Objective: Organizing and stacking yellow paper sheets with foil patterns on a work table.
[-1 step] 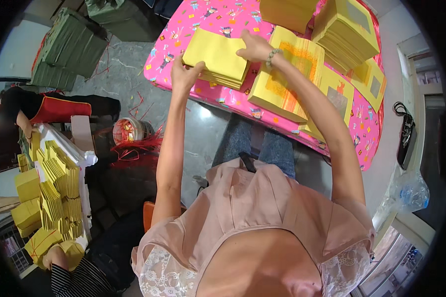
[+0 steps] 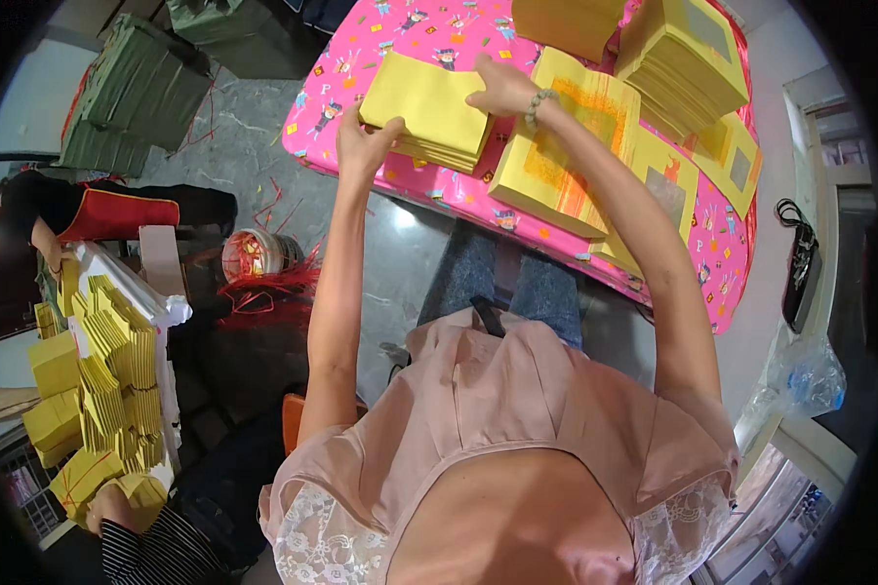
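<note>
A stack of folded yellow paper [image 2: 424, 96] lies on the pink patterned tablecloth [image 2: 327, 58]. My left hand [image 2: 366, 143] grips its near left corner, the thumb along the front edge and the fingers around the left side. At the stack's right end is my right hand [image 2: 505, 90], wearing a beaded bracelet, its thumb and fingers against that edge. Just right of it, under my right forearm, lies a thicker yellow paper stack [image 2: 546, 185] with orange-red print. The undersides of the stacks are hidden.
Taller yellow stacks [image 2: 678, 73] stand at the far right of the table. To the left, co-workers' hands are at another table with many yellow bundles [image 2: 117, 361]. A bucket [image 2: 254, 255] with red strips sits on the floor. Green wrapped bales [image 2: 132, 97] stand behind.
</note>
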